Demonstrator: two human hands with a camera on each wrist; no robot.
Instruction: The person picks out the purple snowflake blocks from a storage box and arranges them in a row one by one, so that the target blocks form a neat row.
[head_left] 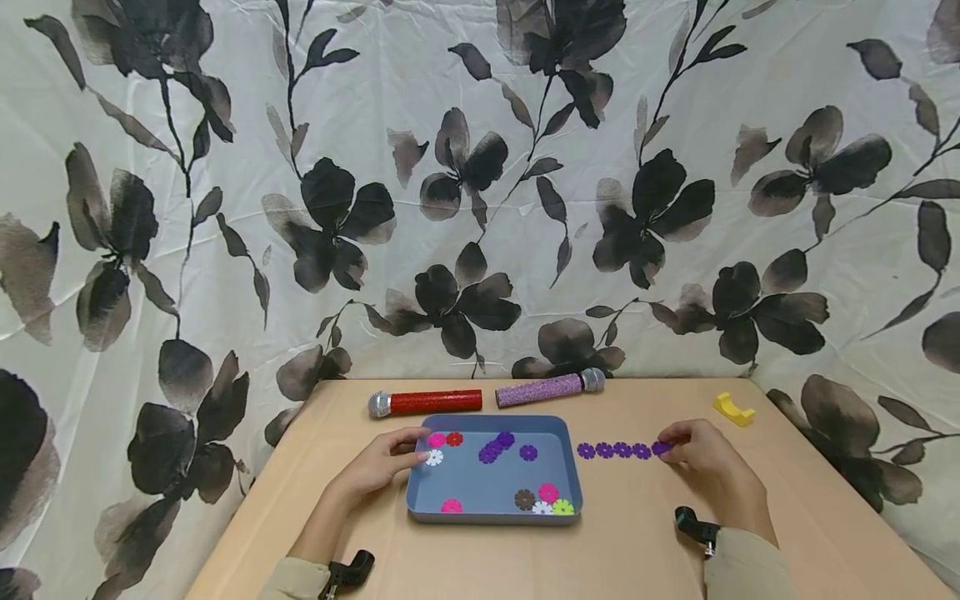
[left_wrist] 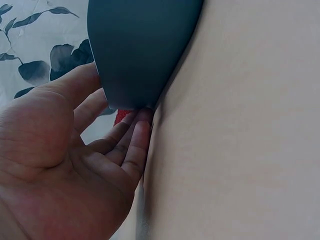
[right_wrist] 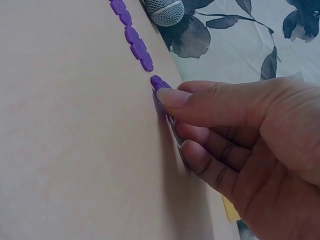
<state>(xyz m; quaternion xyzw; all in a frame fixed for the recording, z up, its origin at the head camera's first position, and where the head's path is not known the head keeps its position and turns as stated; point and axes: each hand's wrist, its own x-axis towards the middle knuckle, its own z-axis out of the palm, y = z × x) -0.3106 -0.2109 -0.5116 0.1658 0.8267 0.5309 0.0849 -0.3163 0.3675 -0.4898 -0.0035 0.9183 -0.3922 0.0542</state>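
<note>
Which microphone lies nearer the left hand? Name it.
The red microphone, lying just behind the left hand past the tray's left corner. The purple microphone lies further right, its head pointing right.

We see the tray mid-table; two microphones behind it; a row of discs to its right; a block far right.

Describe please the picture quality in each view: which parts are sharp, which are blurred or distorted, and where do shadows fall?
Head view: even soft light, sharp, with wide-angle bending of the curtain at the edges. Left wrist view: the tray is close, dark and soft, and a shadow lies under the left hand. Right wrist view: the right hand and purple flower row are fairly sharp, with a faint shadow beside the fingers.
</note>
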